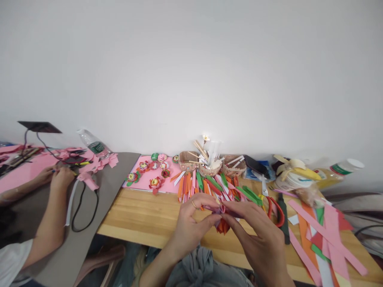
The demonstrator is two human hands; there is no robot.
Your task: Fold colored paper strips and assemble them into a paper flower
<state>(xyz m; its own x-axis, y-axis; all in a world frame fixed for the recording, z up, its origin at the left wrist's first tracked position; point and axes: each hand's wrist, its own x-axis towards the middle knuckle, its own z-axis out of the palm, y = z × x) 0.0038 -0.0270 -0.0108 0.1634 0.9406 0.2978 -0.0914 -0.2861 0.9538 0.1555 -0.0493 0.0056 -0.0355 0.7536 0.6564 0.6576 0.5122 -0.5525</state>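
Note:
Close in front of me, my left hand [193, 227] and my right hand [259, 229] meet above the table's near edge. Thumb and fingertips of both pinch a small folded paper flower [222, 226], orange-red below with purplish pink at the top. The fingers cover much of it. Just beyond my hands lie many folded paper strips [187, 187] in orange, green, pink and white. Finished paper flowers [155, 182] sit on a pink sheet [138, 164] to the left. Red-handled scissors [280, 213] lie right of my right hand.
Small woven baskets [188, 161] hold sticks and white pieces by the wall. Rightward are a dark green tool [284, 219], loose paper strips [335, 239], a banana peel [295, 164] on a tub and a lying bottle [338, 171]. A co-worker's hands [61, 177] work at the left table.

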